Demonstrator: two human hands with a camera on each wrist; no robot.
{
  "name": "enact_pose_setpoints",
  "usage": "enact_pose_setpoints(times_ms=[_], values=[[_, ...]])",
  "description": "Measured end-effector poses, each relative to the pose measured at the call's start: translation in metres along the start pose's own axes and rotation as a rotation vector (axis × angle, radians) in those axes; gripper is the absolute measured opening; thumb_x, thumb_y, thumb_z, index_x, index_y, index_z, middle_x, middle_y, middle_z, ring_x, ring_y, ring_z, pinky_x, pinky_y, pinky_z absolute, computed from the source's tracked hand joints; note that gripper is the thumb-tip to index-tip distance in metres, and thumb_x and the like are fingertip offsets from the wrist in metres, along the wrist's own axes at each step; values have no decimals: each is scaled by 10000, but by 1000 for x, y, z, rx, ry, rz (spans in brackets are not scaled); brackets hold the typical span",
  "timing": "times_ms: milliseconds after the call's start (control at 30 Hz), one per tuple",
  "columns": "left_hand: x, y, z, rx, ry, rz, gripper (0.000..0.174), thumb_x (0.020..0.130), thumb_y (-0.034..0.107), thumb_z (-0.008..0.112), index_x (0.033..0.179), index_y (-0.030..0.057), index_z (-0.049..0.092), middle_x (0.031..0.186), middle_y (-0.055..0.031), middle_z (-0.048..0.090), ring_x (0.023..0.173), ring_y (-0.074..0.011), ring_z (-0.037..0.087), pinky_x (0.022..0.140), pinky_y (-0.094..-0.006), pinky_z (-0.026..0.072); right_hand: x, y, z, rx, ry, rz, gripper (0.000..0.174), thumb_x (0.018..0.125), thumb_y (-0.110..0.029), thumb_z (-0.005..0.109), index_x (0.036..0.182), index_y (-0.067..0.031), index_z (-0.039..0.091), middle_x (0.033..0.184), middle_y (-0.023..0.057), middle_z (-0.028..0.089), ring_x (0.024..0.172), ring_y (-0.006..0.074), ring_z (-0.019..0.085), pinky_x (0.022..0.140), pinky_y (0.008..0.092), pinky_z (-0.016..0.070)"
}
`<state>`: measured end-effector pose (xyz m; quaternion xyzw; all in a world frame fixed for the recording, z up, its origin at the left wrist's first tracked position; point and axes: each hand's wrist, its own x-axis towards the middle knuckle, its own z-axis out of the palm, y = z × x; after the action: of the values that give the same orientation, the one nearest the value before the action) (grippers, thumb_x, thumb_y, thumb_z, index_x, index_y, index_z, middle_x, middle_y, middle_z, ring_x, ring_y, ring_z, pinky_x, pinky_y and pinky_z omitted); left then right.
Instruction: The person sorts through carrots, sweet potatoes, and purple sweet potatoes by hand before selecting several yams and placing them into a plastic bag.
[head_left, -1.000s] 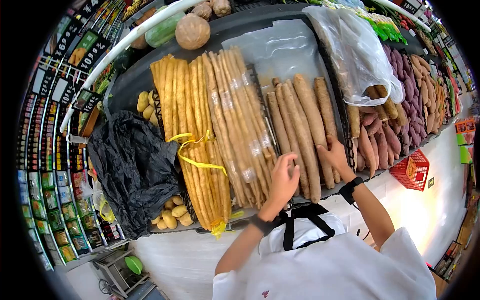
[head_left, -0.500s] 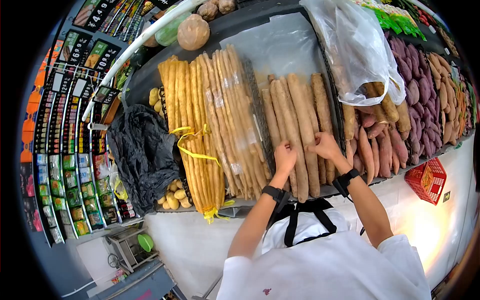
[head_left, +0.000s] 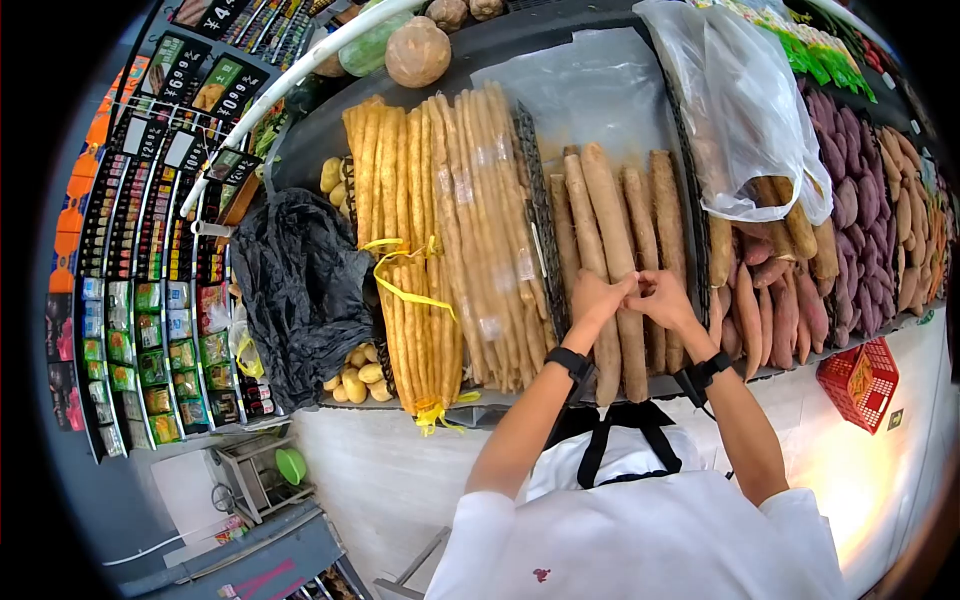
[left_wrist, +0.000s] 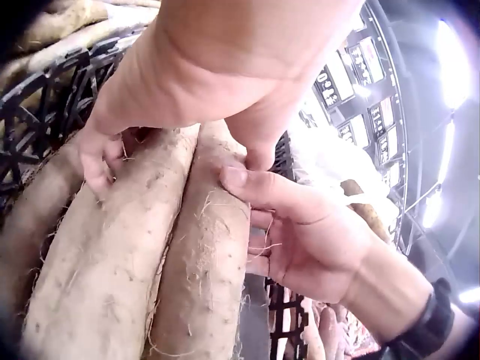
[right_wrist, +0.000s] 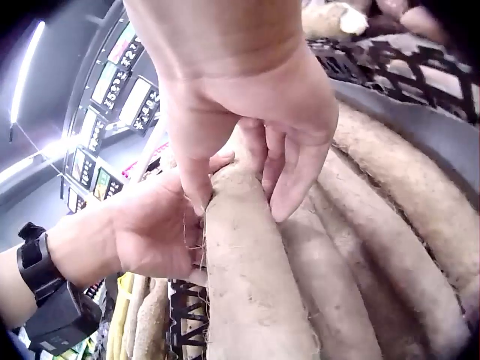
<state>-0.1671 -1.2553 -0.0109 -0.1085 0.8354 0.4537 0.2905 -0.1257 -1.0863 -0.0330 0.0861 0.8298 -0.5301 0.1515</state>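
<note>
In the head view, long brown yams [head_left: 606, 205] lie side by side in a black-edged bin. The left hand [head_left: 598, 300] is over two neighbouring yams; the left wrist view shows this hand [left_wrist: 217, 67] with fingers curled over the outer side of one yam [left_wrist: 112, 262] and the thumb by the other [left_wrist: 206, 270]. My right hand [head_left: 664, 298] meets it at the second yam. In the right wrist view, the right hand [right_wrist: 255, 97] holds that yam [right_wrist: 251, 277] between thumb and fingers, partly hiding its fingertips.
Bundled yellow-wrapped yams [head_left: 405, 330] and clear-wrapped ones [head_left: 490, 240] lie left, beyond a black divider. A black plastic bag [head_left: 300, 290] covers potatoes. To the right are a clear bag [head_left: 740, 110], sweet potatoes [head_left: 765, 310] and a red basket [head_left: 860, 385] on the floor.
The left hand has come down onto the yams and shifted right, and both hands now meet at one yam. Some yams lie in slightly different positions between the hands.
</note>
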Motion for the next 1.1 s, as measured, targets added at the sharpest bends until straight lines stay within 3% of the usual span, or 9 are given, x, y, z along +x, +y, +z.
enact_pose_setpoints(times_ms=[267, 333, 467, 500, 600, 700, 767, 867, 1100], values=[[-44, 44, -65, -126, 112, 78, 881, 705, 466, 836, 1138, -226, 506, 985, -341, 682, 930, -376, 722, 781, -419, 580, -23, -110, -5, -79, 1, -102, 593, 671, -358, 872, 1098, 26, 723, 855, 109, 720, 758, 182, 670, 716, 325, 526], [-46, 45, -92, -167, 225, 361, 815, 703, 420, 845, 1133, -195, 526, 966, -321, 688, 921, -365, 724, 774, -415, 577, -18, -132, 4, -32, -29, -182, 583, 699, -366, 869, 1098, 33, 722, 860, 107, 726, 759, 176, 670, 715, 319, 527], [-60, 33, -161, -241, 279, 259, 665, 742, 349, 833, 1113, -147, 591, 959, -224, 716, 861, -275, 716, 744, -377, 569, -21, -187, 21, 216, -226, -157, 543, 790, -388, 840, 1103, 41, 722, 899, 102, 738, 769, 158, 667, 722, 309, 532], [-68, 31, -181, -330, 234, 242, 601, 754, 334, 826, 1073, -135, 626, 965, -207, 719, 864, -255, 710, 737, -368, 568, -18, -183, 26, 172, -166, -169, 552, 821, -399, 821, 1127, 45, 705, 949, 95, 743, 808, 150, 674, 743, 309, 538], [-59, 2, -233, -444, 156, 137, 418, 840, 217, 766, 1122, -73, 661, 999, -130, 716, 866, -188, 699, 731, -335, 569, -6, -116, 25, -160, 234, -272, 619, 831, -341, 782, 1237, 89, 601, 1208, 279, 652, 1116, 378, 639, 966, 443, 501], [-36, -43, -267, -298, 281, 186, 575, 783, 328, 790, 1087, -137, 644, 1022, -249, 702, 965, -278, 697, 827, -369, 551, -11, -42, 15, -449, 373, -26, 731, 831, -305, 757, 1347, 124, 466, 1406, 374, 459, 1296, 490, 471, 1080, 499, 408], [-19, -68, -277, 161, 526, -11, 857, 751, 397, 792, 1266, -201, 459, 1135, -328, 643, 1030, -383, 671, 895, -430, 530, -19, -28, 21, -428, 388, 80, 785, 830, -302, 755, 1382, 129, 401, 1447, 382, 393, 1327, 507, 422, 1097, 503, 388], [-12, -76, -270, 288, 531, -115, 1013, 715, 451, 797, 1315, -208, 316, 1212, -377, 577, 1085, -462, 625, 933, -473, 509, -20, -4, 31, -441, 447, 184, 861, 824, -297, 761, 1430, 128, 319, 1484, 385, 332, 1353, 526, 373, 1114, 512, 367], [-11, -83, -244, 492, 577, 42, 962, 778, 481, 755, 1299, -216, 346, 1190, -395, 574, 1093, -496, 610, 923, -463, 523, -11, 7, 25, -321, 533, 236, 965, 812, -275, 762, 1502, 100, 200, 1469, 379, 354, 1345, 511, 393, 1125, 492, 362]])
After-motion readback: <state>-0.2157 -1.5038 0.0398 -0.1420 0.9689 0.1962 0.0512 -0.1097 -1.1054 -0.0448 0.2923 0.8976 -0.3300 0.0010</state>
